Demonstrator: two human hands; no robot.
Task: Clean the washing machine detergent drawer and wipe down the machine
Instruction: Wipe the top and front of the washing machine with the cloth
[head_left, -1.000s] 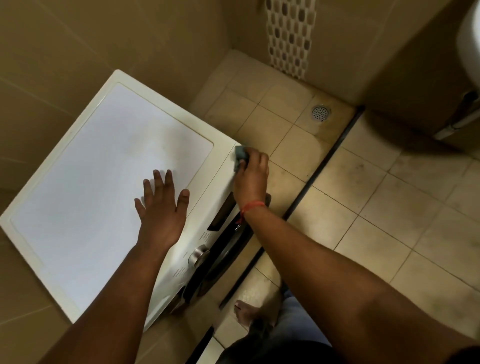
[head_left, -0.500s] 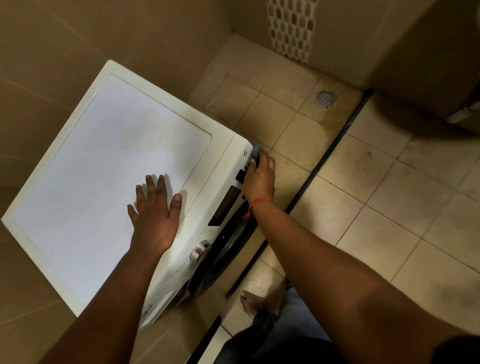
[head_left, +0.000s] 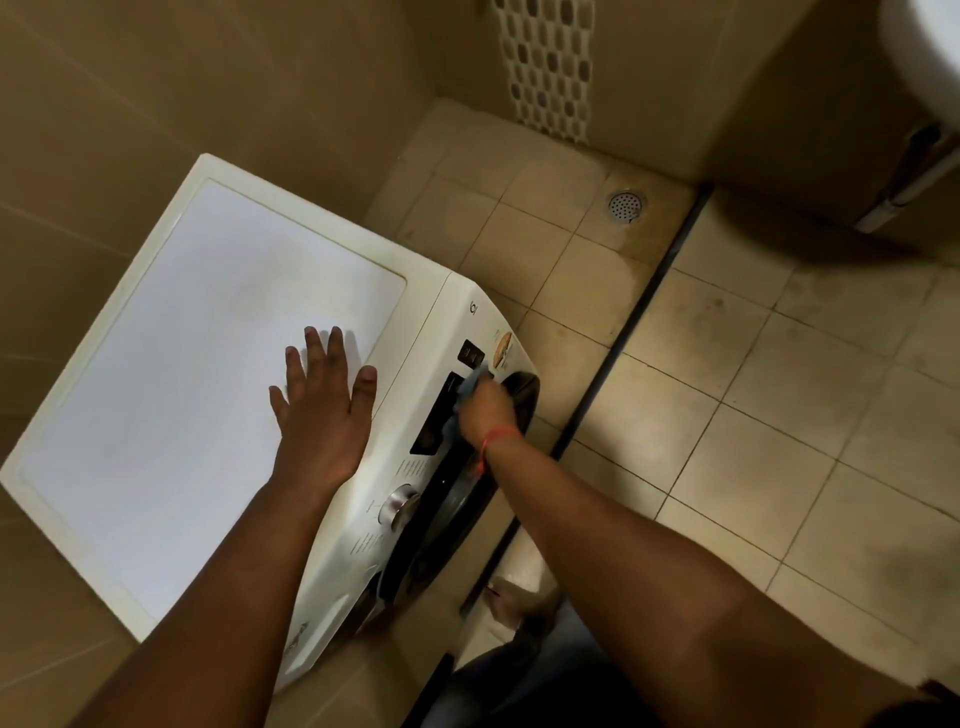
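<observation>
Left hand (head_left: 322, 415): flat, fingers spread, on the washing machine (head_left: 208, 364) top near its front edge.
Right hand (head_left: 488, 410): grasps a blue cloth (head_left: 470, 387) against the front control panel (head_left: 441, 410).

No legible text on washing machine (head_left: 218, 364)

right hand (head_left: 485, 410) fingers: hidden | cloth (head_left: 467, 387): mostly covered

Tiled bathroom: floor drain (head_left: 626, 206), washing machine (head_left: 218, 364).
</observation>
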